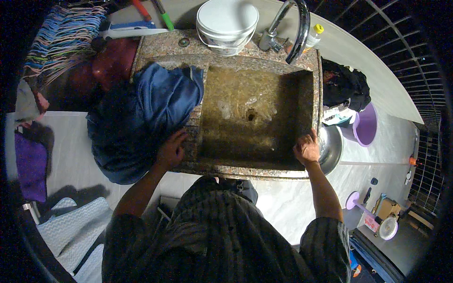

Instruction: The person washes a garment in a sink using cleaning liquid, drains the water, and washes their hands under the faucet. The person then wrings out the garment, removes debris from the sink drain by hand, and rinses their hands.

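Note:
A brown stone sink (245,175) with a speckled rim lies in front of me, its basin wet around the drain hole (251,114). My left hand (172,150) rests on the ribbed washboard ledge (192,127) at the basin's left, fingers loosely bent and thumb apart. Right beside it, a large dark blue satiny cloth (155,104) lies bunched over the ledge and hangs past the sink's left side. On the right rim leans my right hand (307,150), its fingers over the edge and thumb apart. I see nothing held in either hand.
Behind the basin stand a lidded white bucket (227,23), a curved chrome faucet (302,28) and a yellow-capped bottle (314,37). Right of the sink are a metal bowl (331,148), a purple bucket (365,125) and dark clothes (349,87). Several hangers (66,37) lie far left.

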